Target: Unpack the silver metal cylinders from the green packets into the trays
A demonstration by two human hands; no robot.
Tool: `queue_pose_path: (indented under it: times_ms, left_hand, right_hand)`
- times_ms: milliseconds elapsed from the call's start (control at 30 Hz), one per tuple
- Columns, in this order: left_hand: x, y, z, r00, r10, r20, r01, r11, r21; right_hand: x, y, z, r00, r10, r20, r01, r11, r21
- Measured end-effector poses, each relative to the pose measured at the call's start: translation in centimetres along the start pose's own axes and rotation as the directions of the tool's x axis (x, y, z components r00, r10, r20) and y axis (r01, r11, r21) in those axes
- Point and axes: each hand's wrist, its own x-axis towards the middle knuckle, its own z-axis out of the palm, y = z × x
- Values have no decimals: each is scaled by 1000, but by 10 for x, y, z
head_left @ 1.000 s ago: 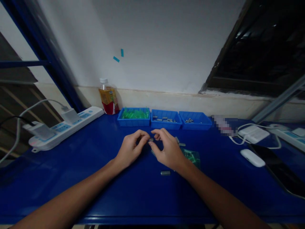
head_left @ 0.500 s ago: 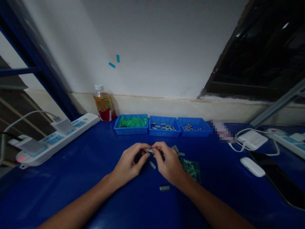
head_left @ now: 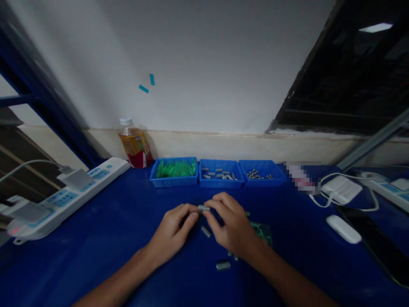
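Observation:
A short metal cylinder (head_left: 203, 208) is level between my two hands, above the blue tabletop. My left hand (head_left: 175, 228) pinches its left end between thumb and forefinger. At the other end, the thumb and forefinger of my right hand (head_left: 228, 221) close on it. Just below my fingertips lies a loose metal cylinder (head_left: 205, 231), and a thicker metal piece (head_left: 223, 265) rests nearer to me. A green transparent bag (head_left: 263, 232) is partly hidden behind my right hand, with a few small metal bits by the wrist.
Along the wall stand a blue bin (head_left: 174, 182) of green plastic pieces, a blue bin (head_left: 221, 183) of metal cylinders and a blue bin (head_left: 263, 182) of small metal parts. A drink bottle (head_left: 136, 145) and power strip (head_left: 68, 194) are left; a white case (head_left: 343, 229) and phone (head_left: 380, 251) right.
The view has shifted slightly. My fingers have moved apart along the metal cylinder, so more of it shows. My right hand covers more of the loose metal pieces beside the bag.

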Motion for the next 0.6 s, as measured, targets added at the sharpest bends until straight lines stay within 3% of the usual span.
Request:
queue_pose_path:
  times_ms: [133,233,367,467,600]
  left_hand:
    - [-3,10,-1,973,113,204,-146,977,157]
    - [-3,15,0,936,158,314,-229,951,205]
    - [-2,14,-1,939,149,309,-219,953,207]
    - [0,8,-2,949,132,286,-199,955,218]
    - [0,2,-2,959,106,261,-167,960,224]
  right_hand:
    - [30,43,-18,984,151,-95,-161,981,-106]
    - [60,79,-20,964,262,41,-244,938,-246]
    - [92,104,-3,906,357,225,-275,904,-328]
    - [106,106,14,857,373,356,-266,911,-314]
    - [116,101,27,809,320,493,-146,922,-360]
